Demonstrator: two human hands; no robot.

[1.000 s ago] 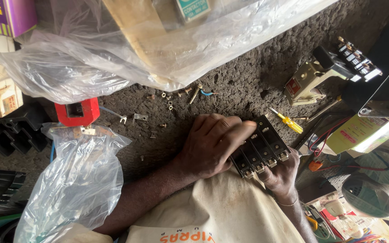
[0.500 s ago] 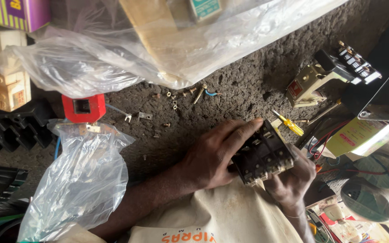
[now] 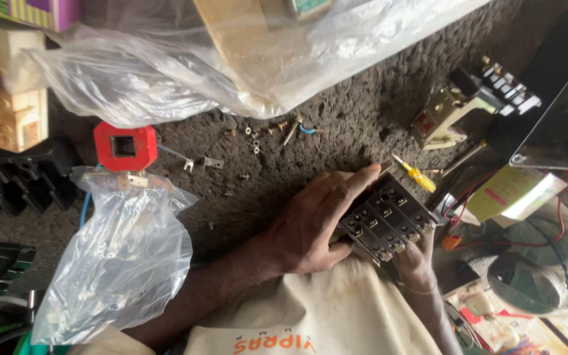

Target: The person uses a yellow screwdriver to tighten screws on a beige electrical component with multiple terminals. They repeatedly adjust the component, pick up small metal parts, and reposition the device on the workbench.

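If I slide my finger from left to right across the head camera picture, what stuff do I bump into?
Black ribbed plastic part → red square coil → clear plastic bag → loose screws → left hand → black terminal block, with the right hand under it → yellow screwdriver → grey contactor

Black rectangular terminal block with rows of silver screw terminals [image 3: 389, 220] sat tilted diagonally, screw face up, above the rough dark floor, gripped on its left side and underneath, over cream cloth at the lap.
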